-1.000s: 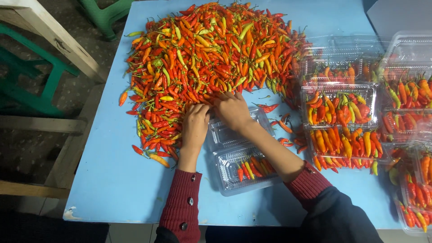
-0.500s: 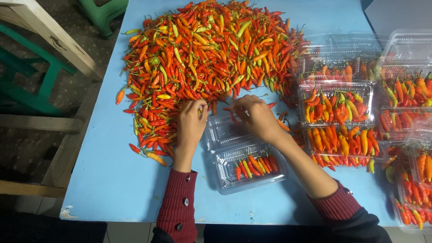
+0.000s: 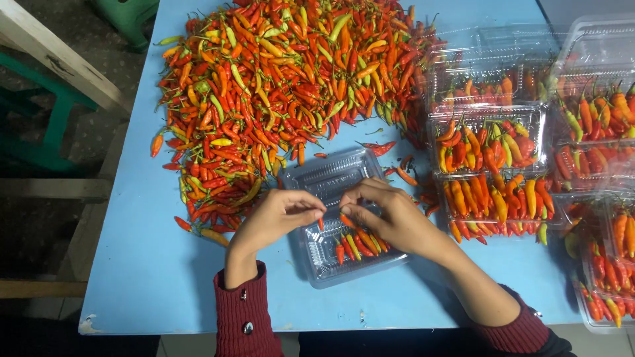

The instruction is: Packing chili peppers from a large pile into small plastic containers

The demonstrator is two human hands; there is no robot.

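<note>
Clear plastic clamshell tray (image 3: 331,177) lies open on blue table, lid up top. Few red/orange chilies (image 3: 357,244) lined up in bottom half.

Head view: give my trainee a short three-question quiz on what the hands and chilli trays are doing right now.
1. True or false: both hands are over the open clear tray.
2. Where does the big loose chilli pile lie relative to that tray? A) far side of the table B) near edge C) on the floor
3. Fill in: the filled trays are stacked on the person's ______ side.

Key
1. True. The left hand and right hand meet above it, fingers pinching at a chilli.
2. A
3. right
</note>
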